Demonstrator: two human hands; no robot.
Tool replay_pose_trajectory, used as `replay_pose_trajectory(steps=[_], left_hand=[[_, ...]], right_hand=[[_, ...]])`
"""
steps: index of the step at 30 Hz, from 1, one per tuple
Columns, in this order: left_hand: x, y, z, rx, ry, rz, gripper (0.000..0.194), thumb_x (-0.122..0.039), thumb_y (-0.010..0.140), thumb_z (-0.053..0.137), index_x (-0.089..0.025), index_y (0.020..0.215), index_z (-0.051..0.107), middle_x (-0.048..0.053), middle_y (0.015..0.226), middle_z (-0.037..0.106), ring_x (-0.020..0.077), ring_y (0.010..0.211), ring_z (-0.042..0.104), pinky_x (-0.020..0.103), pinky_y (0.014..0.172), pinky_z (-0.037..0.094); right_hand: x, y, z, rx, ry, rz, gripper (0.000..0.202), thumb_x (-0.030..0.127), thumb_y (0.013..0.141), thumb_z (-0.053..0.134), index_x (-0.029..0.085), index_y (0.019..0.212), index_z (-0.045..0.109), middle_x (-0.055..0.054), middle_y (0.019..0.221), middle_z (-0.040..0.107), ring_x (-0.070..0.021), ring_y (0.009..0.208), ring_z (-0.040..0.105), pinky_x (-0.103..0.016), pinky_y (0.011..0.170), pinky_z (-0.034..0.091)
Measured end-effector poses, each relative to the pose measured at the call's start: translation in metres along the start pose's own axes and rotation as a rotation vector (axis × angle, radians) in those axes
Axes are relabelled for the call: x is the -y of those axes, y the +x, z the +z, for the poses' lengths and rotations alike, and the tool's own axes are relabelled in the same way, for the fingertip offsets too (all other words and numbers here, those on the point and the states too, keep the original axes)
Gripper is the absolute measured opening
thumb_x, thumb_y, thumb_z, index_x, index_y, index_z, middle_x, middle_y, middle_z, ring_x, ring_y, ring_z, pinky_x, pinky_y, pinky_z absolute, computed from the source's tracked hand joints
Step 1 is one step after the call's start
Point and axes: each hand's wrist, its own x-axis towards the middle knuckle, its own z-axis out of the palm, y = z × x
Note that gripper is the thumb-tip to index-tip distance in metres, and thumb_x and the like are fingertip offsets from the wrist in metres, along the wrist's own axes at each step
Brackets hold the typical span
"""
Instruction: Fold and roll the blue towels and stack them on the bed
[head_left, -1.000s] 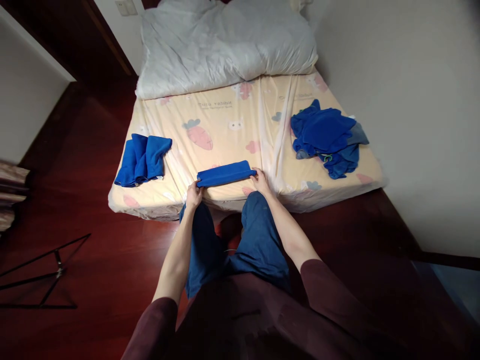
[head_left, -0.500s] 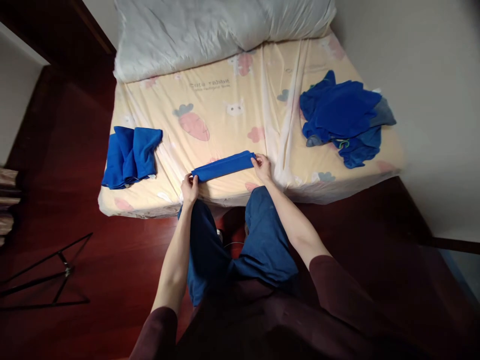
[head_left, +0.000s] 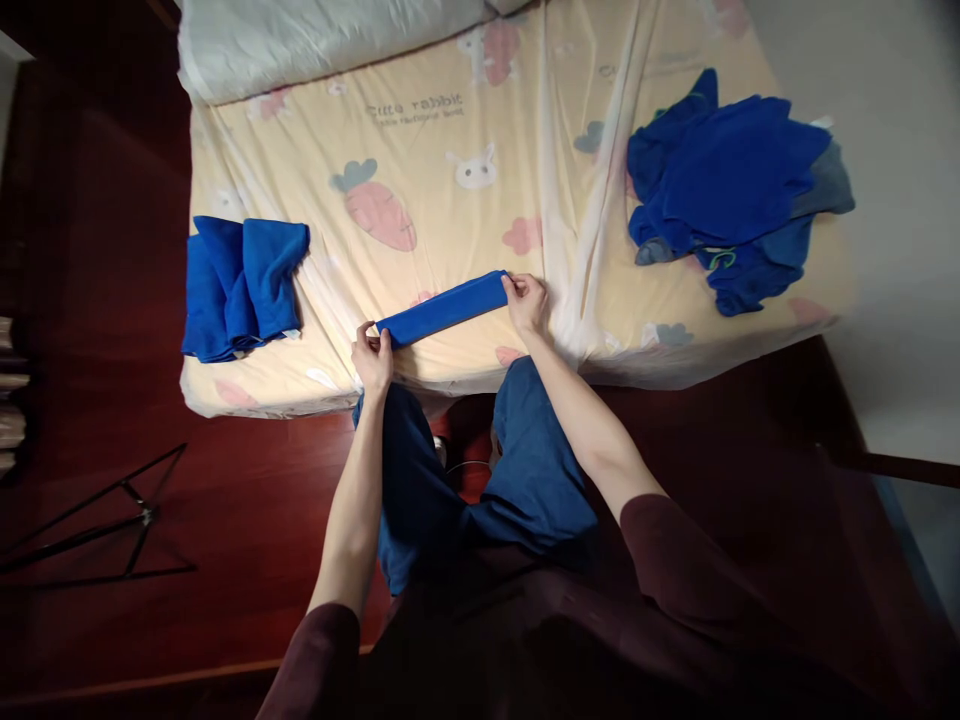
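Observation:
A blue cloth [head_left: 446,309], folded into a long narrow strip, lies across the front of the bed, its right end slightly farther from me. My left hand [head_left: 373,357] pinches its left end between thumb and fingers. At the other end, my right hand [head_left: 526,301] grips the corner in the same way. Left of my hands sits a small group of folded blue cloths [head_left: 244,285]. Over on the right is a rumpled heap of blue cloths [head_left: 739,170], with some greyish-blue pieces and bits of green marking showing.
The bed [head_left: 292,180] has a cream sheet printed with carrots and rabbits. A pale, bulky bedding roll [head_left: 315,45] lies along its far side. Black tripod legs [head_left: 135,515] stand on the dark red floor to the left. A wall [head_left: 892,250] rises at the right.
The strip's top layer now lies more evenly, with the edges closer together. Both hands keep hold of its ends. The view has tilted down and nearer to the bed.

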Motion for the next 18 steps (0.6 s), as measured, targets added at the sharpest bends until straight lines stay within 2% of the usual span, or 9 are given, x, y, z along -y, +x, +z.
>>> replay_pose_trajectory(steps=[3,5,9,12,15,16,18], left_hand=[[-0.002,0.0,0.0,0.001,0.048,-0.01,0.035,-0.041,0.098,0.057,-0.02,0.125,0.066,0.002,0.075,0.064,0.0232,0.085,0.067,0.033,0.089,0.051],[-0.004,0.001,0.001,0.001,0.074,-0.033,0.032,-0.039,0.098,0.057,-0.02,0.123,0.066,0.002,0.075,0.065,0.0241,0.086,0.067,0.034,0.089,0.051],[-0.007,0.006,0.008,-0.001,0.149,-0.103,0.028,-0.039,0.099,0.056,-0.021,0.119,0.065,0.006,0.082,0.068,0.0278,0.095,0.066,0.039,0.092,0.05],[-0.012,0.006,0.012,-0.037,0.225,-0.092,0.026,-0.039,0.1,0.055,-0.02,0.116,0.064,0.012,0.097,0.069,0.0337,0.111,0.062,0.047,0.102,0.048],[-0.02,-0.002,0.01,-0.058,0.28,0.055,0.027,-0.031,0.101,0.051,-0.017,0.121,0.063,0.019,0.129,0.064,0.0373,0.133,0.051,0.055,0.116,0.039],[-0.023,-0.006,0.009,-0.019,0.289,0.14,0.029,-0.028,0.102,0.049,-0.018,0.124,0.063,0.019,0.138,0.06,0.0365,0.139,0.048,0.055,0.119,0.036],[-0.027,-0.016,0.007,0.134,0.293,0.342,0.034,-0.026,0.103,0.045,-0.02,0.133,0.063,0.016,0.152,0.054,0.0329,0.147,0.044,0.052,0.124,0.032]], right_hand=[[0.0,0.001,0.008,-0.12,-0.09,0.021,0.042,0.06,0.097,0.063,0.019,0.093,0.072,-0.009,0.093,0.075,-0.0247,0.102,0.071,-0.039,0.099,0.056],[0.002,0.002,0.013,-0.149,-0.144,0.035,0.041,0.06,0.096,0.064,0.02,0.088,0.071,-0.009,0.09,0.075,-0.024,0.098,0.071,-0.04,0.101,0.055],[0.009,0.012,0.018,-0.138,-0.209,0.113,0.04,0.058,0.095,0.067,0.02,0.084,0.07,-0.01,0.089,0.076,-0.0251,0.099,0.071,-0.04,0.101,0.055],[0.012,0.023,0.017,-0.102,-0.198,0.159,0.037,0.055,0.091,0.073,0.019,0.081,0.068,-0.01,0.085,0.074,-0.0275,0.102,0.071,-0.043,0.101,0.055],[0.015,0.019,0.009,-0.123,-0.129,0.182,0.035,0.051,0.09,0.073,0.018,0.087,0.066,-0.01,0.091,0.072,-0.0276,0.105,0.071,-0.046,0.104,0.055],[0.016,0.012,0.005,-0.146,-0.083,0.195,0.035,0.051,0.091,0.072,0.018,0.091,0.065,-0.01,0.094,0.071,-0.0268,0.106,0.071,-0.045,0.104,0.056],[0.019,-0.009,-0.006,-0.119,0.081,0.239,0.035,0.053,0.093,0.069,0.019,0.095,0.063,-0.008,0.095,0.07,-0.0244,0.103,0.072,-0.041,0.096,0.061]])
